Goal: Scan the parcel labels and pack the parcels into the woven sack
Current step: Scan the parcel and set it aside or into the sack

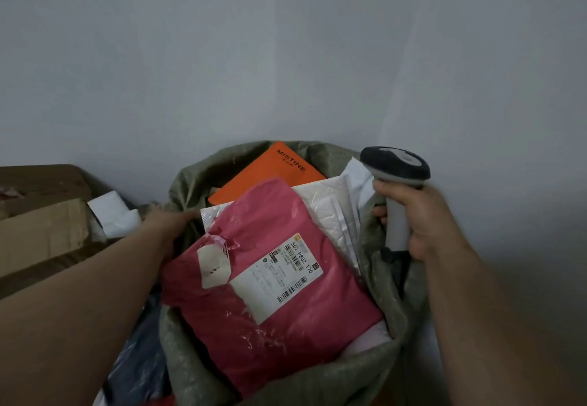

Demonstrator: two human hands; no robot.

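**Pink parcel on top of the open sack, scanner held at the right**

The woven sack (190, 361), grey-green, stands open in the lower middle of the frame against a pale wall. On top of its load lies a pink parcel (286, 335), tilted, with a white shipping label (279, 275) face up; barcodes and the print "507 P802 170" can be read on it. A torn white sticker (214, 266) sits just left of the label.

Behind the pink parcel, toward the upper part of the sack's mouth, an orange parcel (270, 177) printed "MISTINE" leans against the far wall of the sack. To its right, white padded mailers (330, 205) lie partly under the pink one.

The left hand (168, 224) reaches in from the lower left to the sack's left rim beside the pink parcel's upper corner; its fingers are blurred and partly hidden, so whether its grip is closed on anything cannot be told.

The right hand (422, 215), at the right of the frame just outside the sack's rim, has its grip wrapped round the handle of a barcode scanner (395, 167), whose dark head stands above the fist.

At the left edge lie cardboard boxes (41, 234) and a white packet (114, 215).
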